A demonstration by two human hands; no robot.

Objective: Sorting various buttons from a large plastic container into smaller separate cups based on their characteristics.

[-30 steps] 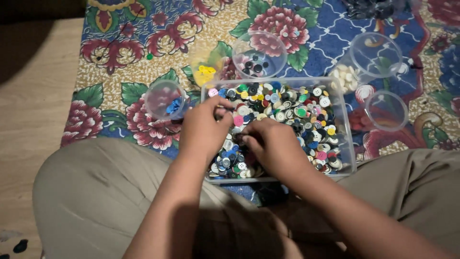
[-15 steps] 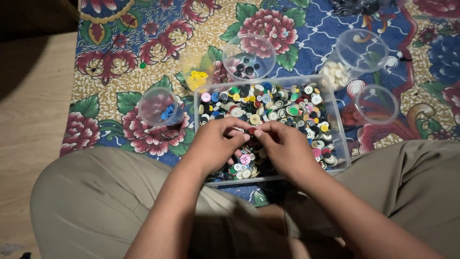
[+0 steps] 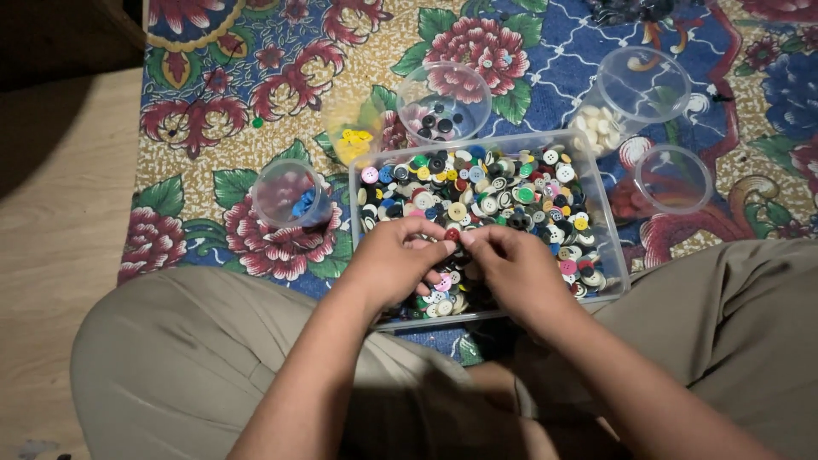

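A clear rectangular box (image 3: 609, 247) heaped with mixed coloured buttons (image 3: 503, 192) lies on the patterned rug in front of my knees. Both hands hover over its near half. My left hand (image 3: 396, 260) and my right hand (image 3: 515, 273) meet fingertip to fingertip, with the fingers curled and pinched together just above the pile. A small red button (image 3: 452, 233) sits right at the fingertips. Whether either hand grips it is hidden by the fingers.
Round clear cups ring the box: one with blue buttons (image 3: 290, 194) at left, one with yellow buttons (image 3: 354, 136), one with dark buttons (image 3: 443, 106) behind, one with white buttons (image 3: 622, 102) and an empty cup (image 3: 673, 179) at right. A wooden floor (image 3: 60, 213) lies left of the rug.
Both hands have drawn toward the near edge of the box and come together at the fingertips. The view has shifted slightly, so the box sits lower in the frame.
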